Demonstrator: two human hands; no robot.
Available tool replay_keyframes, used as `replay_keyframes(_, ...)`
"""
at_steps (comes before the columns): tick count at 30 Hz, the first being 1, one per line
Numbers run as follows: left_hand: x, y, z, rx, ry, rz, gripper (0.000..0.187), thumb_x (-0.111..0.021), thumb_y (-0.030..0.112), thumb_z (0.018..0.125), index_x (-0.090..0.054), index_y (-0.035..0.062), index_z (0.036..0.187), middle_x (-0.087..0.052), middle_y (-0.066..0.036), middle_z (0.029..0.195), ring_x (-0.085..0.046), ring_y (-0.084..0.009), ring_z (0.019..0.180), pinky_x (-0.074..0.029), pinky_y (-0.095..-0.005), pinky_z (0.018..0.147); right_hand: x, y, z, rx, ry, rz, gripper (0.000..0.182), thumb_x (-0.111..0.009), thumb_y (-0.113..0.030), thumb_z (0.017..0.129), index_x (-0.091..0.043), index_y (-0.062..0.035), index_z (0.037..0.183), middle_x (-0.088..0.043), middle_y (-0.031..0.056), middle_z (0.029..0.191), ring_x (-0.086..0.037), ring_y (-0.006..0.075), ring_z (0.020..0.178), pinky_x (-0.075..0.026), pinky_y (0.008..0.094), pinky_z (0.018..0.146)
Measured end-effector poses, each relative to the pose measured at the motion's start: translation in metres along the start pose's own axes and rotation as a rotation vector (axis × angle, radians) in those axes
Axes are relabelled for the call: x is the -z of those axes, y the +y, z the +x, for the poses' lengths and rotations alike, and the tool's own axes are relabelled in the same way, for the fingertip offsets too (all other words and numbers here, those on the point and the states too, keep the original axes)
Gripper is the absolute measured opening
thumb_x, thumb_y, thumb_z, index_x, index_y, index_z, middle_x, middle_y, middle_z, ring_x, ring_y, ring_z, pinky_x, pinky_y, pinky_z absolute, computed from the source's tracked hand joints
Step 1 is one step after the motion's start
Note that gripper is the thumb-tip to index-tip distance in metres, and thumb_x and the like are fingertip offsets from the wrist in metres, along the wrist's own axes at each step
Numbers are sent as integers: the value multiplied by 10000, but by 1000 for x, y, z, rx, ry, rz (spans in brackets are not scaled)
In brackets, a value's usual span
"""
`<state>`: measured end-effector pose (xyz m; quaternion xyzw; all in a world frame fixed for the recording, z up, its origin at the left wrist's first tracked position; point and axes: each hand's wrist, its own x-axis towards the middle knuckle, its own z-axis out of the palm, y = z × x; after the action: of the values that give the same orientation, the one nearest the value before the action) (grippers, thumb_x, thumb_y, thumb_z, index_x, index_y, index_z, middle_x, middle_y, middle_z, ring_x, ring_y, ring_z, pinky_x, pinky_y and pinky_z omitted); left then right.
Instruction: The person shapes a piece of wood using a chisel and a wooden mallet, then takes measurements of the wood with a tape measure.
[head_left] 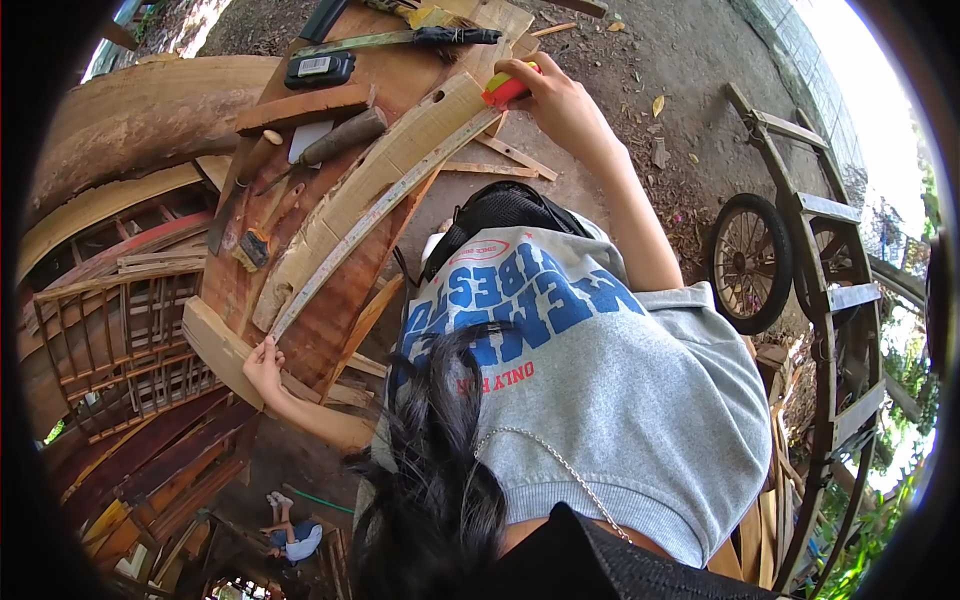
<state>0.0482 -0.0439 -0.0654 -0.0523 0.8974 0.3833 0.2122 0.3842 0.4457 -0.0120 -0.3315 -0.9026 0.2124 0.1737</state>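
My right hand (560,100) grips a red and yellow tape measure (510,84) at the far end of a pale, slightly curved wooden plank (385,165). The tape's white blade (365,225) is drawn out along the plank's near edge. At the other end, my left hand (265,368) pinches the blade's tip between thumb and fingers. The plank lies on a reddish-brown wooden work surface (345,300) and has a hole near each end. Beside it rest a tool with a thick round handle (345,135), a wooden block (305,108) and a paintbrush (253,248).
A black case with a barcode label (320,68) and a long dark-tipped brush (440,37) lie at the back. Stacked boards and a slatted wooden frame (125,340) stand left. A wooden frame (820,260) and spoked wheel (750,262) stand right. Another person (298,540) is lower left.
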Motion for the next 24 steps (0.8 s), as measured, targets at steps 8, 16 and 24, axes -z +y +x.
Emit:
replay_keyframes(8, -1, 4, -3, -1, -1, 8, 276, -690, 192, 814, -633, -53, 928, -597, -30, 699, -526, -71, 550, -440, -175, 463, 0, 1, -1, 4, 7, 16, 396, -619, -210, 797, -520, -192, 1179, -531, 110, 987, -620, 312, 837, -516, 391, 725)
replay_keyframes(16, 0, 2, -1, -8, -14, 6, 278, -691, 188, 813, -629, -59, 926, -597, -34, 693, -527, -73, 548, -439, -176, 460, 0, -1, -2, 6, 5, 26, 391, -617, -198, 796, -520, -191, 1175, -527, 112, 973, -617, 316, 829, -515, 390, 717)
replay_keyframes(24, -1, 3, -3, -3, -12, -7, 267, -693, 185, 811, -632, -55, 910, -594, -35, 690, -527, -74, 547, -438, -176, 459, 2, -2, -2, -10, -1, 19, 401, -620, -183, 788, -522, -187, 1177, -527, 119, 991, -616, 322, 842, -513, 402, 726)
